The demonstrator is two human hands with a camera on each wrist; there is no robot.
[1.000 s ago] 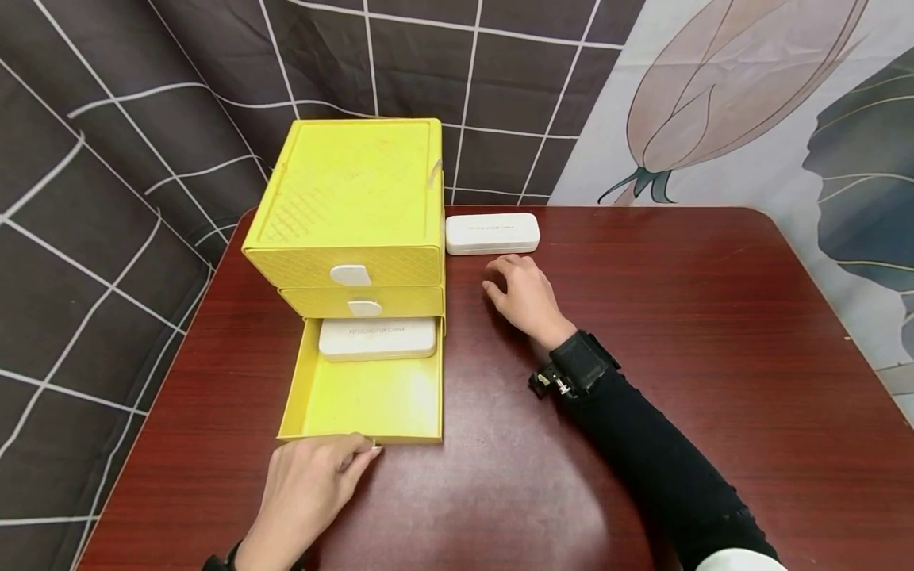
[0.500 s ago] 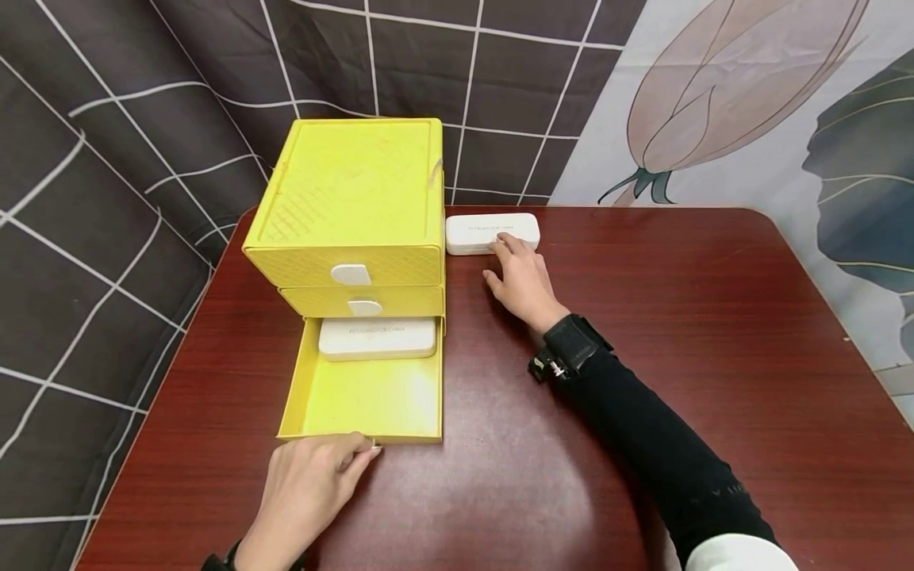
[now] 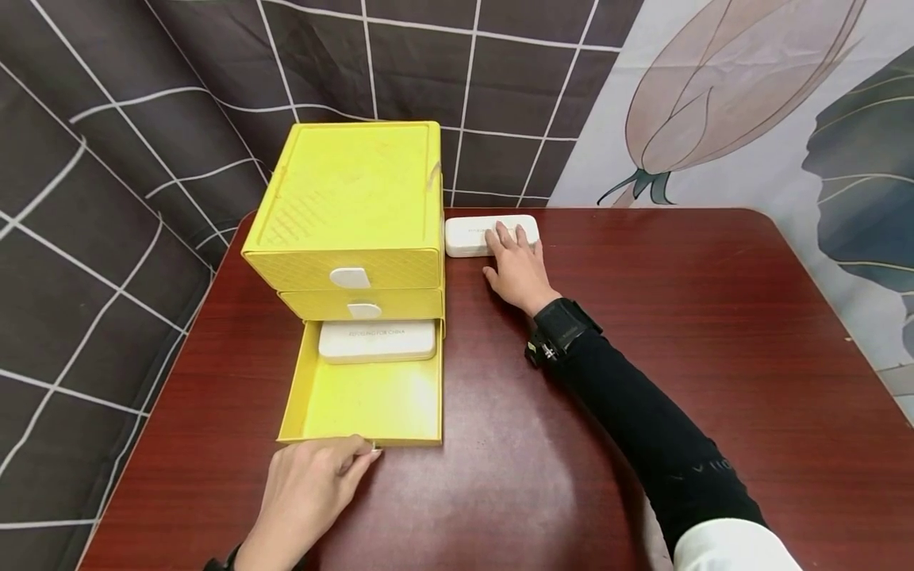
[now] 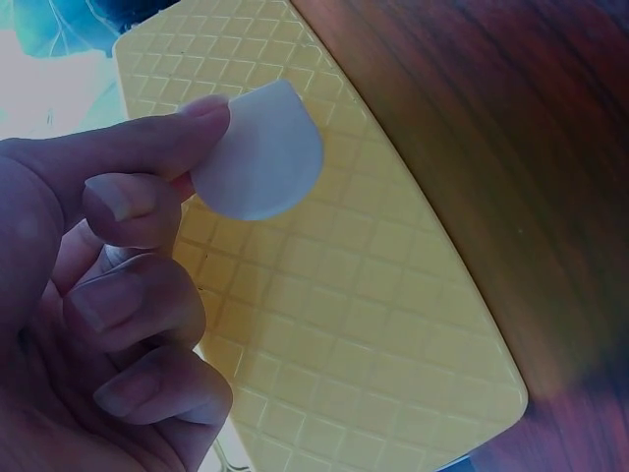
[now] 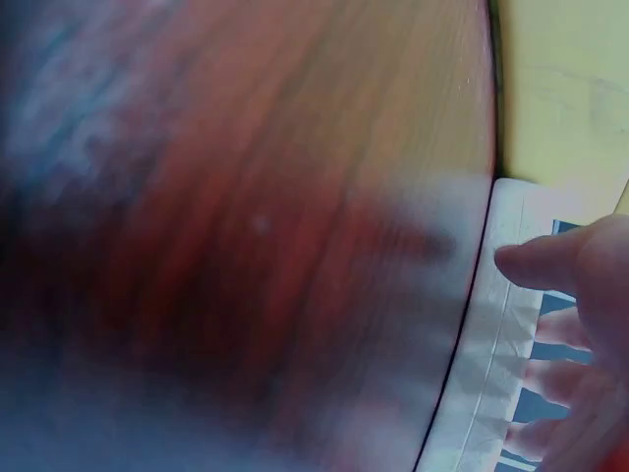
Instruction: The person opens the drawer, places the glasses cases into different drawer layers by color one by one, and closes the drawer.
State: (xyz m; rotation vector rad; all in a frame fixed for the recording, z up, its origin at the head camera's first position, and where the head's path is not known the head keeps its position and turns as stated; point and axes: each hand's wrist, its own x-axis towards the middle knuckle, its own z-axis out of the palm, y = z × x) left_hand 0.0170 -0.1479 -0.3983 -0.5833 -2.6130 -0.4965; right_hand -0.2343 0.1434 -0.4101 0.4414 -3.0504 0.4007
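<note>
My left hand (image 3: 307, 492) pinches the white pull tab (image 4: 265, 157) on the front of the lowest drawer (image 3: 371, 400), which is pulled out of the yellow drawer box (image 3: 357, 186). At the back of this drawer lies a white glasses case (image 3: 378, 342). Beside the box, a second white glasses case (image 3: 464, 235) rests on the table. My right hand (image 3: 521, 274) lies over its right half, with fingers spread across the lid. In the right wrist view the thumb (image 5: 541, 264) is at the case's near side; whether it presses there, I cannot tell.
Two upper drawers, the top one with a white tab (image 3: 350, 277), are closed. The dark red table (image 3: 685, 333) extends to the right. A grey gridded cloth (image 3: 100, 238) hangs behind and left, and a floral cloth (image 3: 728, 103) hangs behind on the right.
My right hand has moved forward from in front of the glasses case beside the box, and its fingers now lie on the lid. The left hand and drawer have stayed still.
</note>
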